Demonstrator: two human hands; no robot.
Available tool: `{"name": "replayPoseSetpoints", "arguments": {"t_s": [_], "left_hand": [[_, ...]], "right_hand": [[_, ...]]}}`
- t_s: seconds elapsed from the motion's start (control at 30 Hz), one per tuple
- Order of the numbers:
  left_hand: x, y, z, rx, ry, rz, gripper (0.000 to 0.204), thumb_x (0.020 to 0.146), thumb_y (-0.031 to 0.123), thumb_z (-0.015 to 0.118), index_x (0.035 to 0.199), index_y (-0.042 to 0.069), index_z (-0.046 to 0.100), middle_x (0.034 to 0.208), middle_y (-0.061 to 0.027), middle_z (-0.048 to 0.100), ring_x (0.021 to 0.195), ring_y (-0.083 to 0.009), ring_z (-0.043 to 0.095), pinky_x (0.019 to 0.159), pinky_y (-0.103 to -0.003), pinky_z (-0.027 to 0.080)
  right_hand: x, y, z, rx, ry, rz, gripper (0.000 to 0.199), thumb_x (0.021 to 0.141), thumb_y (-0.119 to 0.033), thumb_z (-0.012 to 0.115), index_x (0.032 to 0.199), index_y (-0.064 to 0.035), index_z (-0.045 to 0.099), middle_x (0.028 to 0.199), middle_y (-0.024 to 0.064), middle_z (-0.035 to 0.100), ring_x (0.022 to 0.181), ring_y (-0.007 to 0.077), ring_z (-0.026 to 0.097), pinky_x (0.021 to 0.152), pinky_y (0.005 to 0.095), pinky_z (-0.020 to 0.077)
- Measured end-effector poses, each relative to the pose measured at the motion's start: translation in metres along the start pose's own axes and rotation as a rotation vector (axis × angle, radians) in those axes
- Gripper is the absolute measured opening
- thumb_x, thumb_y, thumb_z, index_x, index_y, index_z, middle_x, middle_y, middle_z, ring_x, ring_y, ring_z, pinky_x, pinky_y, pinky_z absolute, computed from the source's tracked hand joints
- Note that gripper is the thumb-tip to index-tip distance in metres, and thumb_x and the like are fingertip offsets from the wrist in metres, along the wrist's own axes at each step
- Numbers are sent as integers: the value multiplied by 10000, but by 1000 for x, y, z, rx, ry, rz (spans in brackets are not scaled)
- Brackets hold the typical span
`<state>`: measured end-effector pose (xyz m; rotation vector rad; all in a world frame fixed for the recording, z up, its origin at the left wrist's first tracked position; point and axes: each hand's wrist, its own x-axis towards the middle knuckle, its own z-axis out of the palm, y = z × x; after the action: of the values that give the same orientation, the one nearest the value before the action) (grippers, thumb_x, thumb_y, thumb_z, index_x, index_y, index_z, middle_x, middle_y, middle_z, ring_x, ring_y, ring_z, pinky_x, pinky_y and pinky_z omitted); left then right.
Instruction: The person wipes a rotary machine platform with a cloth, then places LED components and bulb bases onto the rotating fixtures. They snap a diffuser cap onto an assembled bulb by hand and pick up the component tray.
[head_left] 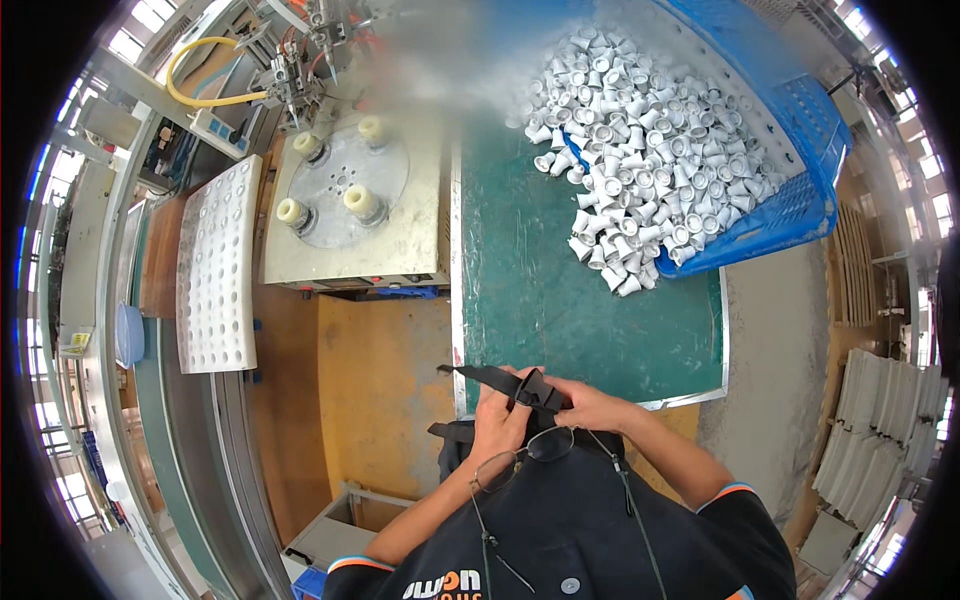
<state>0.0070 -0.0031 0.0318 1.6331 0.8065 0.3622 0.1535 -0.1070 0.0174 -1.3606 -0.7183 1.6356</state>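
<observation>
1. Both hands are held close together at the chest, just above the near edge of the green bench (560,300); the left hand (497,425) is curled shut around a black strap (490,377), and the right hand (590,405) is pinched closed on the black buckle (540,392) where the strap passes through.
2. The strap is seen running from its free end, which sticks out to the left over the bench edge, through the fingers to the buckle; a further dark length hangs below the left wrist.
3. Judged from this grip, the step in hand is the adjusting or fastening of the strap. The buckle is best kept steady by the right hand while the webbing is fed or drawn by the left, so that it is not twisted.
4. The pull is best kept in line with the strap, since a sideways tug could jam it in the buckle.
5. A pair of glasses (520,455) hangs on a cord just beneath the hands; the cord should be kept out of the strap.
6. The white plastic parts (650,150) spilling from the blue crate (800,200), the round fixture plate (350,180) and the perforated tray (218,270) lie well apart from the hands and are untouched.
</observation>
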Motion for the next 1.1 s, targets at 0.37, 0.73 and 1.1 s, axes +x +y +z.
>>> {"name": "replayPoseSetpoints", "arguments": {"t_s": [0.37,0.73,1.1], "left_hand": [[-3,-15,-6,-266,-63,-110,148,858,66,545,958,14,641,1052,-70,546,995,-188,518,844,-294,423],[-52,-16,-52,-379,-293,-373,133,828,11,537,944,1,602,953,-55,605,866,-137,575,801,-270,446],[-59,-13,-47,-604,-197,-318,92,834,33,583,913,-1,616,1023,-101,606,1008,-201,546,905,-305,420]], "right_hand": [[2,-11,-11,-379,-11,-109,233,849,-158,604,1023,-5,577,922,77,613,858,149,560,762,313,441],[-5,3,-16,-94,-125,-66,167,892,-180,553,952,-24,544,848,48,577,763,130,530,712,299,436],[-10,-38,-3,-481,-226,36,271,850,-249,633,1057,-73,628,960,93,660,815,220,624,753,333,476]]}}
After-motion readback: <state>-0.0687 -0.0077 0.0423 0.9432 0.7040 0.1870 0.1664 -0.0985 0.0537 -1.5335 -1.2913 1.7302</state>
